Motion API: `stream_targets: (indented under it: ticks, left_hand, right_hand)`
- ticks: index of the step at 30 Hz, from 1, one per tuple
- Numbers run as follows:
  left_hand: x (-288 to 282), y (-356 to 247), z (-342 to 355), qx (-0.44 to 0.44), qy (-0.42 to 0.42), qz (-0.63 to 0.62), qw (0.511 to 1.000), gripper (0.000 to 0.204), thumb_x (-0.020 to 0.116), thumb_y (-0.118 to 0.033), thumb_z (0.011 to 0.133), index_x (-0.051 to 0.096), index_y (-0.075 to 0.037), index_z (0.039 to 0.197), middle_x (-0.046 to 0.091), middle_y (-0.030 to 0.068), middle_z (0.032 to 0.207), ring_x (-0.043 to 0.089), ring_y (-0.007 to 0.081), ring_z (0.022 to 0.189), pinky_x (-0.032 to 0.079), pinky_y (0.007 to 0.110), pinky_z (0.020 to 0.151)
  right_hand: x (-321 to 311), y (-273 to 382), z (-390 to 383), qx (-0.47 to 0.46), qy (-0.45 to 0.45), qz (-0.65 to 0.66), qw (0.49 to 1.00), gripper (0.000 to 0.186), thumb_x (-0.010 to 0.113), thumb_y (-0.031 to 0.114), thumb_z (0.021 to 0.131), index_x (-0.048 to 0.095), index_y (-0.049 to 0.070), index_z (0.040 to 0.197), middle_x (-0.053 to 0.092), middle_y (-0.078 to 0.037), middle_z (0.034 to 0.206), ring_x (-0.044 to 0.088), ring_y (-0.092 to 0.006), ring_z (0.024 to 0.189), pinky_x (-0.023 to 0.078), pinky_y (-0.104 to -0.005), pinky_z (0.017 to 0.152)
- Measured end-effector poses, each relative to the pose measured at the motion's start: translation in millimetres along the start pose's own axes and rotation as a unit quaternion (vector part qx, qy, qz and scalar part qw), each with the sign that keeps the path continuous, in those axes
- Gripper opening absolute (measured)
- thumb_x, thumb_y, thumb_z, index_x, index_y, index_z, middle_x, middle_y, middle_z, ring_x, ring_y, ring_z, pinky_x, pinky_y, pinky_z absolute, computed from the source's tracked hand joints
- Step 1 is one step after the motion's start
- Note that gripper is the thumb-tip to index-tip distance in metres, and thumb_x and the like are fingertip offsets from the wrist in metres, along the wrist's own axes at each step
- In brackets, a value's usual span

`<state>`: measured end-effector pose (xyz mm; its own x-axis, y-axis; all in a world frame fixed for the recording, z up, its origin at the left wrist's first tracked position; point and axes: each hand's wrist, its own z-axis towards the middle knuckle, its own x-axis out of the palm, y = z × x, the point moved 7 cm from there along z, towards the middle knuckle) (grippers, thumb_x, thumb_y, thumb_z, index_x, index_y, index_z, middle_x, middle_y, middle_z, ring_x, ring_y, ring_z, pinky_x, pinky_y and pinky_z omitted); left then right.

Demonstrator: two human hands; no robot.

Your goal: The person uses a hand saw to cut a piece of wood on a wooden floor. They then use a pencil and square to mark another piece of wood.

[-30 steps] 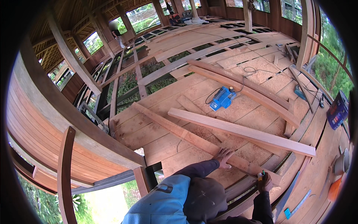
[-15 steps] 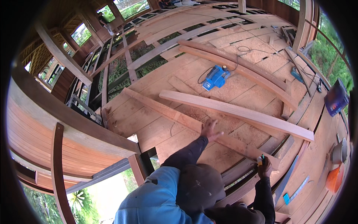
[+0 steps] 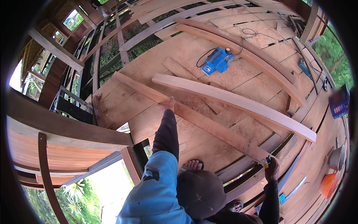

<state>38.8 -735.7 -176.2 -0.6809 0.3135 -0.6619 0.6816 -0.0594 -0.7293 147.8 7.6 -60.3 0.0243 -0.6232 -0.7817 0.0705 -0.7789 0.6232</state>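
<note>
A long, narrow wooden board (image 3: pixel 220 128) lies slantwise across the floor in front of me. My left hand (image 3: pixel 167 105) grips its near edge toward the far left end, the thumb standing up over the top. At the board's near right end, my right hand (image 3: pixel 272 170) is closed around a small yellow item (image 3: pixel 265 163) with a green tip, too small to name. A paler, thicker wooden beam (image 3: pixel 231 101) lies just beyond the board. Past that beam sits a blue electric planer (image 3: pixel 217 61) with its cord.
Two long reddish beams (image 3: pixel 246 56) lie behind the planer among sawdust. Open gaps between joists (image 3: pixel 125 56) show at the far left. On the right are a teal-handled square (image 3: pixel 292 192), an orange container (image 3: pixel 328 184), a grey bowl (image 3: pixel 336 158) and a dark blue box (image 3: pixel 338 101).
My left hand has slid leftward along the board, from spread fingers to a grip on its edge. My right hand stays at the near right end. The view has shifted and my feet now show.
</note>
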Motion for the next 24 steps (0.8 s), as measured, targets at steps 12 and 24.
stream_targets:
  ticks: [12,24]
  left_hand:
    - [8.7,-6.3,-35.7,-0.097,0.001,-0.252,0.963,0.105,0.096,-0.023,0.064,0.032,0.003,0.144,0.051,0.0208,0.142,0.055,0.0324,0.129,0.047,0.044,0.110]
    - [-64.3,-79.0,-185.9,-0.205,0.205,-0.569,0.769,0.050,0.078,-0.049,0.092,0.062,-0.011,0.121,0.066,0.0055,0.108,0.066,0.0221,0.098,0.058,0.042,0.085]
  right_hand:
    - [-37.1,64.3,35.9,0.006,0.103,-0.014,0.995,0.033,0.086,0.024,0.085,0.070,0.002,0.103,0.069,-0.012,0.085,0.066,-0.0265,0.069,0.052,-0.0360,0.061]
    - [-216.6,148.8,67.5,0.012,0.080,0.009,0.997,0.027,0.083,0.017,0.083,0.070,0.004,0.103,0.071,-0.012,0.088,0.071,-0.0299,0.080,0.055,-0.0397,0.070]
